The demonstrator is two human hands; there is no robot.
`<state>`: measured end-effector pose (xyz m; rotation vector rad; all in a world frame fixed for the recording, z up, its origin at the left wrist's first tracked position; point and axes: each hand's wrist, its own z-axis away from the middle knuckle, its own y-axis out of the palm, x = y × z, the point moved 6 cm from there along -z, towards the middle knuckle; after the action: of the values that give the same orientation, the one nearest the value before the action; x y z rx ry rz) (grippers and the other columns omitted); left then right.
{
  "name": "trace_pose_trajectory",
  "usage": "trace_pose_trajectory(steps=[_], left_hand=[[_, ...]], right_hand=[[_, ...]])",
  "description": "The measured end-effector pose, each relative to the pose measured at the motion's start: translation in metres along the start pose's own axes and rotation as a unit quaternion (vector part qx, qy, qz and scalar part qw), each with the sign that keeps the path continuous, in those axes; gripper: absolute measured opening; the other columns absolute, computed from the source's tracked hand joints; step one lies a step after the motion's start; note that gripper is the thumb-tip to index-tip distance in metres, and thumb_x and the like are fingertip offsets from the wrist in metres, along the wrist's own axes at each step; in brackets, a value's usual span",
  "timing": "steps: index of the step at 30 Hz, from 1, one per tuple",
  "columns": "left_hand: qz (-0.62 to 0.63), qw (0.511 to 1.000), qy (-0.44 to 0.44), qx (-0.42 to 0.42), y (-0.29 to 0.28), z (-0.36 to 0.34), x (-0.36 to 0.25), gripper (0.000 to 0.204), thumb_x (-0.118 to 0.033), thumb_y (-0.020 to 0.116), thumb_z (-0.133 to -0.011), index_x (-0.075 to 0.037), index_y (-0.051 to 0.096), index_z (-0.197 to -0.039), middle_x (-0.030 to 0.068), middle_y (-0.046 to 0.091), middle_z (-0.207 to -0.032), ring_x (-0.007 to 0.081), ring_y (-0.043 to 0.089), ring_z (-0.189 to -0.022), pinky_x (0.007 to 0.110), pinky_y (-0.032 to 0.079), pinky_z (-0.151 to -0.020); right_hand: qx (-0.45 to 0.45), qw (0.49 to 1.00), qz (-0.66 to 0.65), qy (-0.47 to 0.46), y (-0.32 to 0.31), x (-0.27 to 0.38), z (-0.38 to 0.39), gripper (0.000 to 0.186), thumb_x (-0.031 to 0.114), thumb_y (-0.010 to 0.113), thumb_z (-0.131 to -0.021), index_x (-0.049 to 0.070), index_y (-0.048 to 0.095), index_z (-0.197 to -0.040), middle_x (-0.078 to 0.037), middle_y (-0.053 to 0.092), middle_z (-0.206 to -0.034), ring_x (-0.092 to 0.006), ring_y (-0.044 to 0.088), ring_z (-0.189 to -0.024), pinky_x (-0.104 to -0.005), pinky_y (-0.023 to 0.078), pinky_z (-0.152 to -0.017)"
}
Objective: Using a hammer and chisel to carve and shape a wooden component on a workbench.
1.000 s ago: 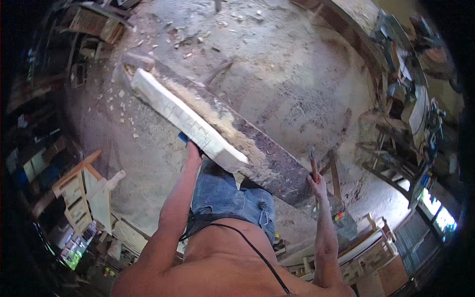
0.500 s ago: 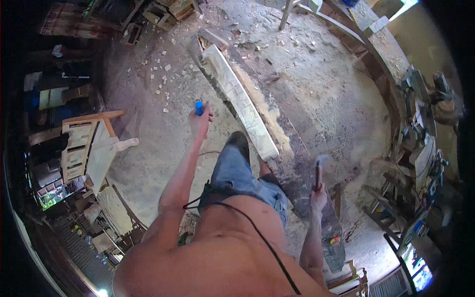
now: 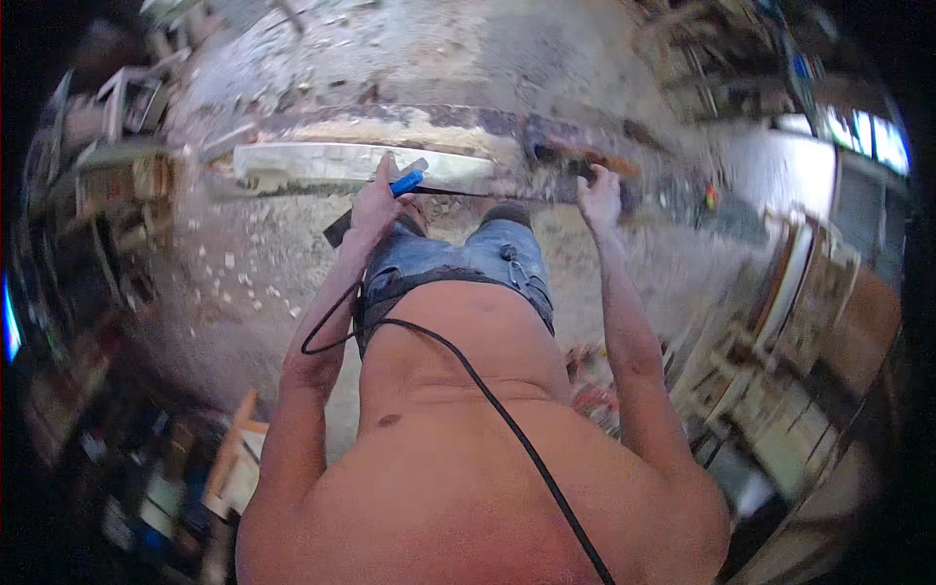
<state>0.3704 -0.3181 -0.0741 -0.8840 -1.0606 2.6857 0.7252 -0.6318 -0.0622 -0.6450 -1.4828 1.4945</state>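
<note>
A long pale wooden beam point(image 3: 322, 164) lies across a dark, rough plank point(image 3: 561, 185) in front of my legs. My left hand point(image 3: 374, 207) is closed at the beam's near edge. It grips a blue-handled tool, apparently a chisel point(image 3: 407, 182); a wide dark blade shows on the other side of my wrist. Over the plank, right of the beam's end, my right hand point(image 3: 601, 198) has its fingers curled at the brown handle of a hammer point(image 3: 616, 163). The hammer's dark head points left and is smeared by motion.
Wood shavings point(image 3: 390, 130) lie along the plank's far side, and pale chips point(image 3: 229, 261) are scattered over the floor. Blurred wooden furniture point(image 3: 824, 283) stands at the right. A black cord point(image 3: 458, 351) runs down my torso. A small red-and-yellow item point(image 3: 710, 197) sits on the plank's right part.
The view has swung round, so the plank now runs crosswise ahead of me. My left hand has come to the beam with the chisel. The hammer has turned to point left.
</note>
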Motion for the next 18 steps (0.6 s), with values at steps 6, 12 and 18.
trace_pose_trajectory(steps=[6, 12, 18], left_hand=[[-0.121, 0.976, 0.181, -0.032, -0.015, -0.05, 0.017, 0.102, -0.036, 0.089, -0.076, 0.0, 0.034, -0.154, 0.0263, 0.071, -0.116, 0.044, 0.07, -0.107, 0.052, 0.056, -0.088], [-0.158, 0.977, 0.132, 0.053, -0.044, -0.077, 0.034, 0.103, -0.066, 0.091, -0.061, -0.008, 0.058, -0.139, 0.0202, 0.074, -0.116, 0.0344, 0.072, -0.109, 0.044, 0.056, -0.091], [-0.221, 0.973, 0.061, 0.023, -0.026, -0.078, 0.031, 0.09, -0.072, 0.089, -0.059, -0.007, 0.069, -0.119, 0.0172, 0.076, -0.109, 0.0337, 0.072, -0.105, 0.044, 0.055, -0.089]], right_hand=[[0.141, 0.971, -0.118, 0.15, 0.094, -0.034, 0.184, 0.035, 0.03, 0.071, -0.087, 0.002, 0.072, -0.108, -0.021, 0.072, -0.104, -0.0352, 0.069, -0.1, -0.0463, 0.055, -0.088], [0.401, 0.799, -0.207, 0.399, 0.196, -0.083, 0.414, 0.034, 0.031, 0.071, -0.086, 0.0, 0.074, -0.099, -0.018, 0.076, -0.091, -0.0284, 0.074, -0.07, -0.0413, 0.06, -0.066], [0.347, 0.869, -0.219, 0.276, 0.258, -0.06, 0.458, 0.033, 0.032, 0.063, -0.09, 0.002, 0.075, -0.09, -0.016, 0.075, -0.087, -0.025, 0.073, -0.067, -0.0405, 0.059, -0.061]])
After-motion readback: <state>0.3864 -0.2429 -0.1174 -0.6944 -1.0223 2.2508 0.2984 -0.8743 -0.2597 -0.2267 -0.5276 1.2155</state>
